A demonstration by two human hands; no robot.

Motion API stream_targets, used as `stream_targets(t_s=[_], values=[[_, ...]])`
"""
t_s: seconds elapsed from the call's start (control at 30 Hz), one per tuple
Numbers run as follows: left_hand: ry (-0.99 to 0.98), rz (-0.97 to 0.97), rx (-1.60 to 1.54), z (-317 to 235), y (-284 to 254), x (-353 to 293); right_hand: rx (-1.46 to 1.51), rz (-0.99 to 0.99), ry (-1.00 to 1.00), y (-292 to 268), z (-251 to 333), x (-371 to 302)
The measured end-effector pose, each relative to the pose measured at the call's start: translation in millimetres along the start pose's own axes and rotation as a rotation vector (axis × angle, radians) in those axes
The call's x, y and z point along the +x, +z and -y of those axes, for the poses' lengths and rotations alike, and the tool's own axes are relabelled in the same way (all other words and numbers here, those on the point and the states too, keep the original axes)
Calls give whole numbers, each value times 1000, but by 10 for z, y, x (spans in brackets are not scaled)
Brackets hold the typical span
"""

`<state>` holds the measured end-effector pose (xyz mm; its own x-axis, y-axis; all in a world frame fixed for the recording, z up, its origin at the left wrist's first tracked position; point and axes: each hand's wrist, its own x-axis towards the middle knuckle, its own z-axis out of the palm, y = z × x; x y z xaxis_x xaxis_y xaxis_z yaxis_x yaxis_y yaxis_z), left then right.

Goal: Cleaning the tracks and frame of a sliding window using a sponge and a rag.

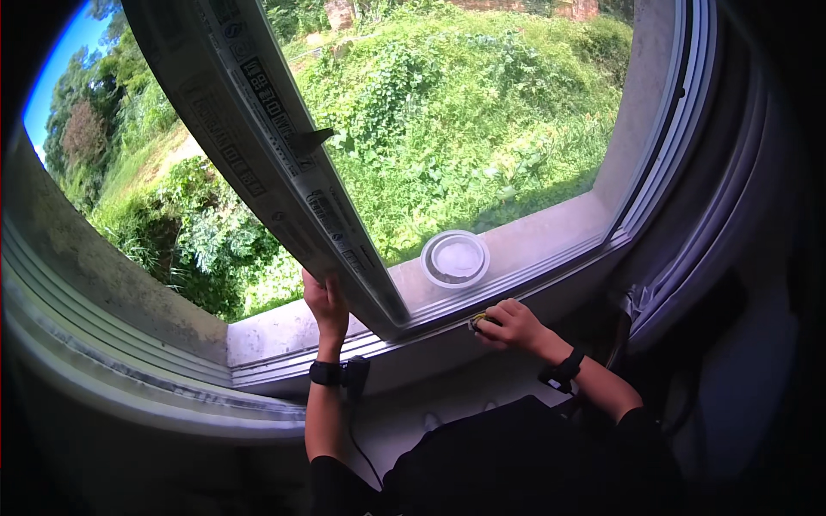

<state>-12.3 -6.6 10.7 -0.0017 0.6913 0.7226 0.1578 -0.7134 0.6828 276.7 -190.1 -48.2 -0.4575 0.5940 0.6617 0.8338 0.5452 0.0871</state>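
Note:
My left hand [325, 308] is raised to the lower end of the sliding window sash [280, 163], its fingers closed on the left edge of the upright frame. Film with dark printing covers that frame, and a small dark handle [314, 139] sticks out from it. Just inside the bottom track, my right hand [514, 327] pinches a small yellow and dark object [478, 321]. The fingers cover most of that object, so its kind does not show. Beyond the right hand, a round clear bowl [456, 259] with something whitish in it stands on the pale sill.
Metal window tracks [301, 361] run along the sill below the sash. The left part of the window stands open to green plants outside. At right, a light curtain [697, 232] hangs beside the frame. Black bands with small devices sit on both my wrists; a cable hangs by the left one.

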Motion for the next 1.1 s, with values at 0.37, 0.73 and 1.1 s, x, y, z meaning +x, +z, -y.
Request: stream_targets(t_s=[0.37, 0.73, 1.1], values=[[5, 73, 57, 87, -353, 46, -273, -214, 104, -710, -378, 80], [6, 1, 196, 381, -1132, 79, -235, -805, 10, -1430, -669, 2062], [57, -115, 255, 518, -1465, 116, -166, -609, -268, -740, 95, 3062]])
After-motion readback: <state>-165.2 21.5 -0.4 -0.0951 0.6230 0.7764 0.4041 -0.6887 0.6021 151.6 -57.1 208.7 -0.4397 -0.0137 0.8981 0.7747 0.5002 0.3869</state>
